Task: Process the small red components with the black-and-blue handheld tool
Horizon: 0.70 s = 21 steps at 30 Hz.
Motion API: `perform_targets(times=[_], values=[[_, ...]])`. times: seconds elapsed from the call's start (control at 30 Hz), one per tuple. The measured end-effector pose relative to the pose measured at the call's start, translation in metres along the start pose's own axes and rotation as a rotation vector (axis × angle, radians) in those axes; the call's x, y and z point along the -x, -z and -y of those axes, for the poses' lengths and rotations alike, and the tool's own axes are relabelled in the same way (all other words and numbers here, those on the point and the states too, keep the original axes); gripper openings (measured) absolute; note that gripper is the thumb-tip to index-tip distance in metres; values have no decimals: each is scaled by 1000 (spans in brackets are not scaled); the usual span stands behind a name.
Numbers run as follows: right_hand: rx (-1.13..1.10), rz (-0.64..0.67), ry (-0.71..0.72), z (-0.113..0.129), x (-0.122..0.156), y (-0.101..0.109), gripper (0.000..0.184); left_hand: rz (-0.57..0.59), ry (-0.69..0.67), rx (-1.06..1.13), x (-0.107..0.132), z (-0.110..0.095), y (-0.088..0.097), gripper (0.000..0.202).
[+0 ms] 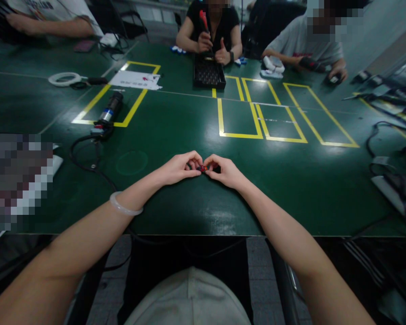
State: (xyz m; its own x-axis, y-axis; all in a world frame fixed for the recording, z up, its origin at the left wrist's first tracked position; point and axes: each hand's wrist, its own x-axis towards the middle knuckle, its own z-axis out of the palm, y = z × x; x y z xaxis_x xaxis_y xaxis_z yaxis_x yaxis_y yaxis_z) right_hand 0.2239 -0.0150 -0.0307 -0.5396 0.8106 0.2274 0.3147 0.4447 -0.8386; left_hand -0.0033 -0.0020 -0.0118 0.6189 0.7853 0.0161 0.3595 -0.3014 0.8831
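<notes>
My left hand [184, 168] and my right hand [224, 170] meet fingertip to fingertip near the front of the green table [176, 122]. Pinched between them is a small red and black part [203, 169] with a spot of orange. Fingers cover most of it, so its kind cannot be made out. Both hands are closed on this piece, thumbs toward me and fingers curled over it. A pale bangle circles my left wrist.
Yellow tape outlines [240, 134] mark the table. A black cylindrical device [111, 108] with a cable lies left, near a white sheet [135, 80] and a coiled white cable [64, 79]. Across sits a person with a red-tipped tool and a black tray [209, 83]. Cables lie right.
</notes>
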Motion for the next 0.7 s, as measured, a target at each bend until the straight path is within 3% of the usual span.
perform_targets(times=[0.2,0.43,0.7], values=[[-72,-25,3,-3,-1,0,14,-22,-24,-37,0,-2,0,31],[-319,-36,-81,-4,-2,-1,23,-31,9,-110,1,-5,1,30],[-338,-17,-66,-3,-2,0,25,-17,15,-100,0,-4,1,32]])
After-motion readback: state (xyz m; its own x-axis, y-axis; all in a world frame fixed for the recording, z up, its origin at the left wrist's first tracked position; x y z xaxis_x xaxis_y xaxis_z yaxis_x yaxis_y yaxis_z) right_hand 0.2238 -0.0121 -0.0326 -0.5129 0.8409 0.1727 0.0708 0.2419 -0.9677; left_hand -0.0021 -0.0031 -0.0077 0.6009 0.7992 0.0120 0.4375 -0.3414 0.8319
